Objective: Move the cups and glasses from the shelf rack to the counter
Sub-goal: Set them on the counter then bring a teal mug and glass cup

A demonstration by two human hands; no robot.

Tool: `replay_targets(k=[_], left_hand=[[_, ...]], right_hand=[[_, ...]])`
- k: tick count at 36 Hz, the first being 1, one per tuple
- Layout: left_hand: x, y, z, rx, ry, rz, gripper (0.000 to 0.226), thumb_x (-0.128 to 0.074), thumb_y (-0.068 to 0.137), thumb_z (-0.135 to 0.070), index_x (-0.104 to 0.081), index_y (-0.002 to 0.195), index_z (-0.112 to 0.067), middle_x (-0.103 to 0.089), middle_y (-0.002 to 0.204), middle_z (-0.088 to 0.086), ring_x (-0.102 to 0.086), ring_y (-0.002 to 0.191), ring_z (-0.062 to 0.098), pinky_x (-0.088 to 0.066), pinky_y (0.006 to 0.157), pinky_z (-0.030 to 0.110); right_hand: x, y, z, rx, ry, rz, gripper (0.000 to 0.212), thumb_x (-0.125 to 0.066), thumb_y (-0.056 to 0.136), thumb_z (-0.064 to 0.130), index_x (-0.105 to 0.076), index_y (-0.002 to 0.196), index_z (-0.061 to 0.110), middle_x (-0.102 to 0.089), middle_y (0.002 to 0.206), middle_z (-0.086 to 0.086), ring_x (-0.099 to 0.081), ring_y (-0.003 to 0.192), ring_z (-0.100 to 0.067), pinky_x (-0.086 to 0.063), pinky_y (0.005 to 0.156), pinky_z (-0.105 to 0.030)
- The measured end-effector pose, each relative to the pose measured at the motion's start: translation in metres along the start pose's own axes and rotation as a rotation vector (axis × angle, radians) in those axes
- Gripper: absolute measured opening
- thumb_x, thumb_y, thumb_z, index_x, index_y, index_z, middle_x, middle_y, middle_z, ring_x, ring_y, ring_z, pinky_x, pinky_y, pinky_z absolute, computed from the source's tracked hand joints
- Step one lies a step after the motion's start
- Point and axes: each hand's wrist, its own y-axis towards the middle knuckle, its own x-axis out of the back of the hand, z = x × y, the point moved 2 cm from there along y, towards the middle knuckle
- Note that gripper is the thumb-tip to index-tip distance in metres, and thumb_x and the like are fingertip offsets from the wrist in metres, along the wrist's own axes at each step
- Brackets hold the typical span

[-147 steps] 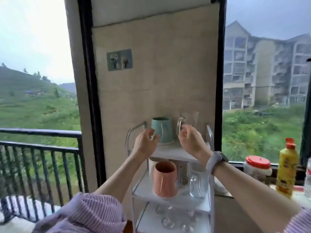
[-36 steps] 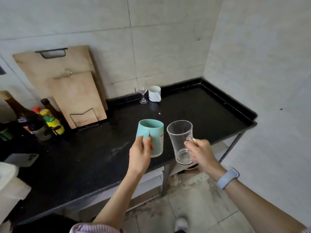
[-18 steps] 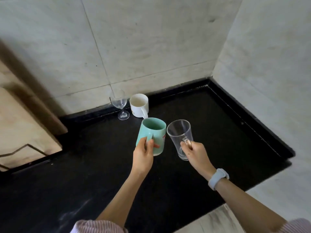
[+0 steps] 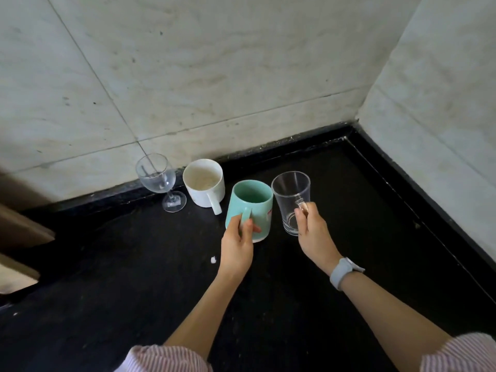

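Observation:
My left hand (image 4: 237,244) grips the handle of a teal mug (image 4: 253,204), held low over the black counter (image 4: 134,264); whether its base touches the counter I cannot tell. My right hand (image 4: 312,234) holds a clear glass mug (image 4: 291,196) by its handle, just right of the teal mug, the two nearly touching at the rims. A white mug (image 4: 204,185) and a wine glass (image 4: 158,178) stand on the counter by the back wall, left of the held cups. The shelf rack is out of view.
Tiled walls meet in a corner at the back right, bordered by the counter's raised black edge (image 4: 402,189). A wooden cutting board (image 4: 18,237) leans at the far left. A small white speck (image 4: 213,259) lies on the counter near my left wrist.
I took both mugs from the rack and turned to the counter. Over the last second both hands have carried them forward and down toward the white mug and wine glass at the back.

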Motion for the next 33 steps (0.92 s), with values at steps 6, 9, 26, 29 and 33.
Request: replay_targets(k=[6, 9, 26, 29, 33], left_hand=[[-0.013, 0.025, 0.006, -0.008, -0.023, -0.044, 0.023, -0.04, 0.097, -0.022, -0.051, 0.076, -0.026, -0.063, 0.086, 0.013, -0.052, 0.071, 0.01, -0.04, 0.061, 0.01], [-0.019, 0.035, 0.007, -0.011, -0.036, -0.039, 0.023, -0.04, 0.097, -0.023, -0.05, 0.078, -0.03, -0.062, 0.085, 0.003, -0.057, 0.08, 0.014, -0.043, 0.071, 0.017], [-0.03, 0.08, 0.022, 0.082, -0.041, -0.065, 0.017, -0.046, 0.094, -0.016, -0.054, 0.108, -0.011, -0.063, 0.106, -0.009, -0.055, 0.094, -0.011, -0.042, 0.085, 0.015], [-0.03, 0.082, 0.021, 0.084, -0.002, -0.099, 0.017, -0.049, 0.093, -0.015, -0.057, 0.107, -0.01, -0.064, 0.105, -0.009, -0.056, 0.092, -0.01, -0.044, 0.088, 0.018], [-0.032, 0.084, 0.017, 0.077, 0.083, -0.166, 0.019, -0.05, 0.093, -0.017, -0.06, 0.104, -0.005, -0.067, 0.096, -0.001, -0.059, 0.088, 0.008, -0.048, 0.082, 0.028]], right_hand=[[-0.014, 0.023, -0.006, -0.018, 0.056, 0.007, 0.015, -0.034, 0.096, 0.027, -0.041, 0.088, 0.017, -0.046, 0.079, 0.003, -0.044, 0.067, -0.006, -0.035, 0.061, -0.02], [-0.014, 0.033, -0.011, -0.013, -0.078, -0.016, 0.019, -0.034, 0.096, 0.03, -0.043, 0.091, 0.015, -0.049, 0.09, -0.006, -0.048, 0.082, -0.018, -0.043, 0.072, -0.032], [-0.012, 0.085, -0.009, -0.081, -0.088, 0.07, 0.022, -0.032, 0.097, 0.033, -0.041, 0.089, 0.014, -0.05, 0.091, -0.007, -0.051, 0.076, -0.019, -0.041, 0.067, -0.033], [-0.011, 0.092, -0.009, -0.111, -0.084, 0.073, 0.022, -0.032, 0.097, 0.034, -0.042, 0.091, 0.014, -0.05, 0.096, -0.009, -0.052, 0.08, -0.021, -0.043, 0.069, -0.034], [-0.014, 0.095, -0.009, -0.142, -0.107, 0.065, 0.021, -0.032, 0.096, 0.034, -0.04, 0.092, 0.015, -0.049, 0.097, -0.008, -0.051, 0.071, -0.015, -0.041, 0.061, -0.028]])
